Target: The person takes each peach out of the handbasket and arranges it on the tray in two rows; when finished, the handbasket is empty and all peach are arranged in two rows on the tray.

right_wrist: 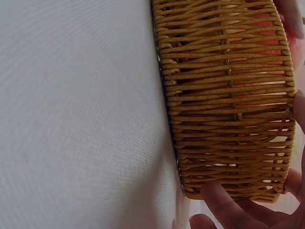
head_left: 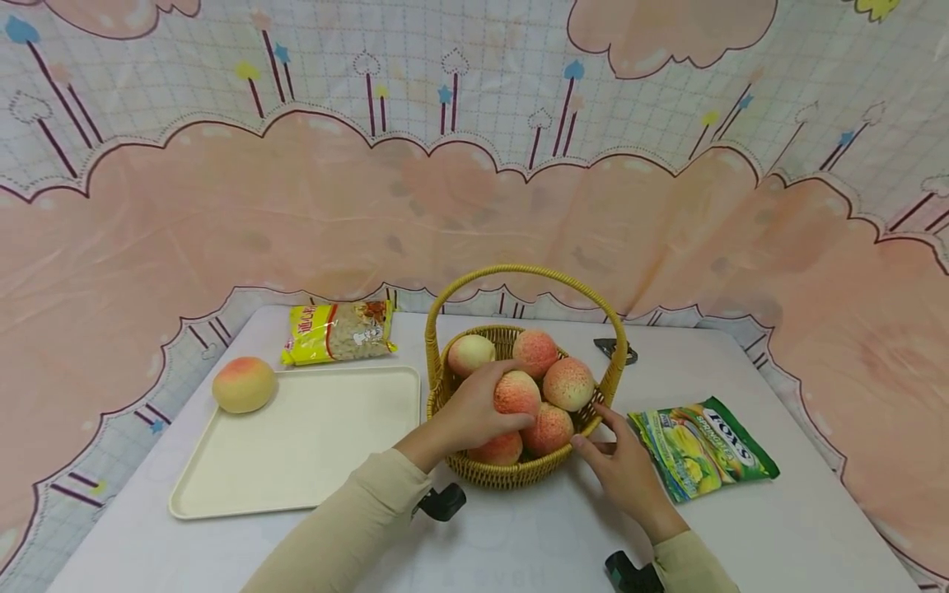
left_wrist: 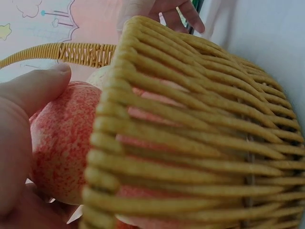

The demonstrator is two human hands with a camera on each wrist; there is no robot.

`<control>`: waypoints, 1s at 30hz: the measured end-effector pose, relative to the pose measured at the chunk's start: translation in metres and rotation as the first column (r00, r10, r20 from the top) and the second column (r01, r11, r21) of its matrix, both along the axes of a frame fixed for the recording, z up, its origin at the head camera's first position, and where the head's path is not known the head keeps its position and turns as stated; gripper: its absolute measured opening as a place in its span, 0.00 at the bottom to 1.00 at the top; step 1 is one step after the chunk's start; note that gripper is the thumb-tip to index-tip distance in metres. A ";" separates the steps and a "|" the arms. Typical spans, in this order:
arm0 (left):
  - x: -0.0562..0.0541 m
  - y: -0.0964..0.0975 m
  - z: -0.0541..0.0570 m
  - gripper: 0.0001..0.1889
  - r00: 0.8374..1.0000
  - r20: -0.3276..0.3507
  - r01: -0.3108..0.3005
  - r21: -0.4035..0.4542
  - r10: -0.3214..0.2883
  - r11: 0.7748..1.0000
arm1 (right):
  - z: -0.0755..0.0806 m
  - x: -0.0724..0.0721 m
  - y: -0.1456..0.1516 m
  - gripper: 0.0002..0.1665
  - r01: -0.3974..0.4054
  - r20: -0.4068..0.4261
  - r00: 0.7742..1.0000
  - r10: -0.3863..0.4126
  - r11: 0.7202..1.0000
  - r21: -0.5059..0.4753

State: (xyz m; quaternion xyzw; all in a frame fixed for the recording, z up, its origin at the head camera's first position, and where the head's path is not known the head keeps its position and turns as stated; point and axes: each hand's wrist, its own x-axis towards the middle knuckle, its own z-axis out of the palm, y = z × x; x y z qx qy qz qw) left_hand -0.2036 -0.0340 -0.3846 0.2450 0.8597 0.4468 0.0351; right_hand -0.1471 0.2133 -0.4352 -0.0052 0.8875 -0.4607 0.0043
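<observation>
Cloud-print backdrop (head_left: pixel 474 214), white table (head_left: pixel 511 543), wicker basket (head_left: pixel 511 476) near the middle. Left hand (head_left: pixel 469 412) pinches a peach (head_left: pixel 517 394) atop the other peaches (head_left: pixel 552 428) in there; right hand (head_left: pixel 624 465) looks loosely spread against the wicker basket. Yanking sideways could snag the rim and tip everything.

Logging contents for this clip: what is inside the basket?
Five peaches sit in the basket, and the left hand holds a sixth peach among them. The basket's floor and anything under the peaches are covered from view.
</observation>
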 end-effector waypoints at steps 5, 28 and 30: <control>0.002 -0.007 0.000 0.40 1.000 -0.010 -0.020 0.010 0.020 1.000 | -0.001 -0.001 0.001 0.44 0.001 -0.001 1.000 -0.001 1.000 0.002; 0.021 -0.039 0.008 0.37 0.995 -0.068 -0.078 -0.007 0.078 0.997 | -0.003 -0.001 0.000 0.44 -0.007 -0.021 1.000 0.007 1.000 -0.022; 0.021 -0.040 0.007 0.37 0.994 -0.073 -0.086 -0.001 0.086 0.996 | -0.003 0.000 0.000 0.44 -0.008 -0.022 1.000 0.008 1.000 -0.022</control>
